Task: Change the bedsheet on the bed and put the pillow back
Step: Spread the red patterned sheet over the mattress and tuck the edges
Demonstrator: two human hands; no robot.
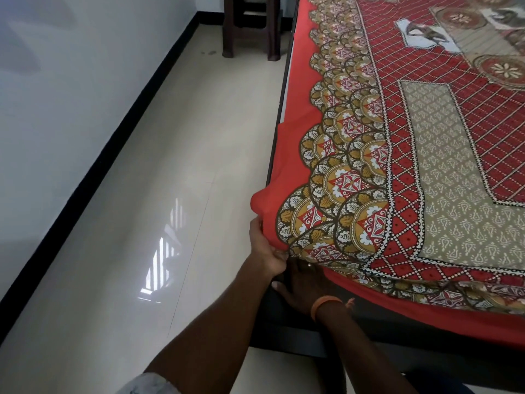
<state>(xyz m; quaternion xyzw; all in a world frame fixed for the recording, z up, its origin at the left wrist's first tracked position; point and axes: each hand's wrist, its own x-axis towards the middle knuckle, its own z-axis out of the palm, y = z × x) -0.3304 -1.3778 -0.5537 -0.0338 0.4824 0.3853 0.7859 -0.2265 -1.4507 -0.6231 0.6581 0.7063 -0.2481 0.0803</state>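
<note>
A red bedsheet [412,143] with gold scalloped borders and a lattice pattern covers the bed, which fills the right side of the view. At the bed's near left corner my left hand [265,248] grips the red corner of the sheet from below. My right hand [301,291], with an orange band on its wrist, lies just under that corner against the dark bed frame [287,334], and its fingertips are hidden beneath the sheet. No pillow is in view.
A glossy cream tiled floor [170,209] runs along the bed's left side to a white wall with a black skirting [85,180]. A dark brown plastic stool [250,27] stands on the floor at the far end beside the bed.
</note>
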